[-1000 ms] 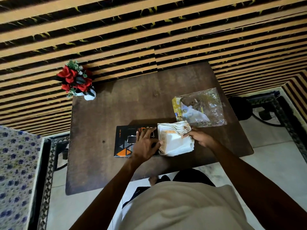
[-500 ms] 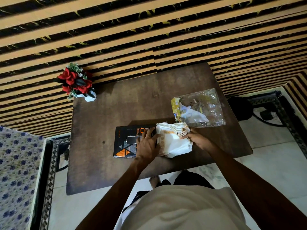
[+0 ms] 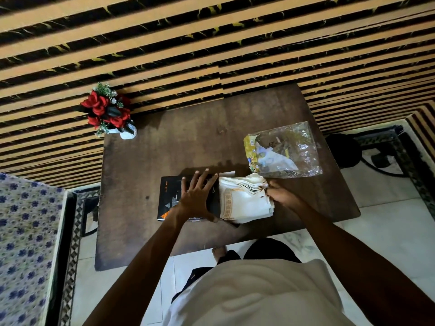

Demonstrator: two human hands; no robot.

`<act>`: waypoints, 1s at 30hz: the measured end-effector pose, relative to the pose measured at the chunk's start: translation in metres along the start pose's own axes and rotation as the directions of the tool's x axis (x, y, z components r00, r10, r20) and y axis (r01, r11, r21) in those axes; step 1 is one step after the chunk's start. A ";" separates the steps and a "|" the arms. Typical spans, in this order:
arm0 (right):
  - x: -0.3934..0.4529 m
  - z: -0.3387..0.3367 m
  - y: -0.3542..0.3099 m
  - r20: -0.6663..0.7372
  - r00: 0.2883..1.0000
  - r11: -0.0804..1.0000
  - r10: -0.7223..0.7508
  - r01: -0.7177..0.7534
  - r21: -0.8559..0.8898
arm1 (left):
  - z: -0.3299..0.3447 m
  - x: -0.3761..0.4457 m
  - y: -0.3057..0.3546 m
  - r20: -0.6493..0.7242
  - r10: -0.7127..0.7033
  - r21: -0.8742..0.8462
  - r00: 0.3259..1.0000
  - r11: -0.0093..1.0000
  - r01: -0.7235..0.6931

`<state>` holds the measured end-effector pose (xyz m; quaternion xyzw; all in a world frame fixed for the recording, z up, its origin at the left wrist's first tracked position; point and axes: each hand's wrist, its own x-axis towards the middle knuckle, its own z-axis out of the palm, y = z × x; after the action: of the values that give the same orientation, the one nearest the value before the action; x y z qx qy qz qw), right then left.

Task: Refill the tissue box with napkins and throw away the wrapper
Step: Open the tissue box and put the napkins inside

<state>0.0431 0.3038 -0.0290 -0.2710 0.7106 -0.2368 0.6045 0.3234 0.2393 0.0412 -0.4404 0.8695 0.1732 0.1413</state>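
1. Left hand (image 3: 199,196) spread flat, fingers open, pressing on the black tissue box (image 3: 173,200).
2. Right hand (image 3: 281,196) pinched closed on the napkins (image 3: 244,201), stack lying between both hands, touching the box.
3. Empty clear wrapper (image 3: 286,150) just beyond the right hand on the table (image 3: 146,231).

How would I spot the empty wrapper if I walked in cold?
Find the dark wooden table against the striped wall. On its far right side, beyond the napkin stack, lies the wrapper. It is the only crinkled clear plastic there, with a yellow printed edge.
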 end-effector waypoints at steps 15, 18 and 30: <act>0.004 0.020 -0.041 0.012 0.998 0.998 0.056 -0.056 -0.006 | 0.005 -0.003 -0.009 -0.044 0.050 -0.197 0.998 0.979 -0.058; 0.006 0.020 -0.035 -0.004 0.993 0.993 0.115 -0.115 -0.021 | 0.007 -0.005 -0.001 -0.171 0.206 -0.121 0.964 0.966 -0.228; -0.011 0.019 -0.024 0.066 0.996 0.988 0.055 -0.044 -0.149 | -0.001 0.017 0.002 -0.083 -0.046 -0.258 0.995 0.966 0.023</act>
<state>0.0659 0.2933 -0.0076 -0.3053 0.7110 -0.1591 0.6132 0.3121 0.2273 0.0357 -0.4774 0.8373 0.2621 0.0476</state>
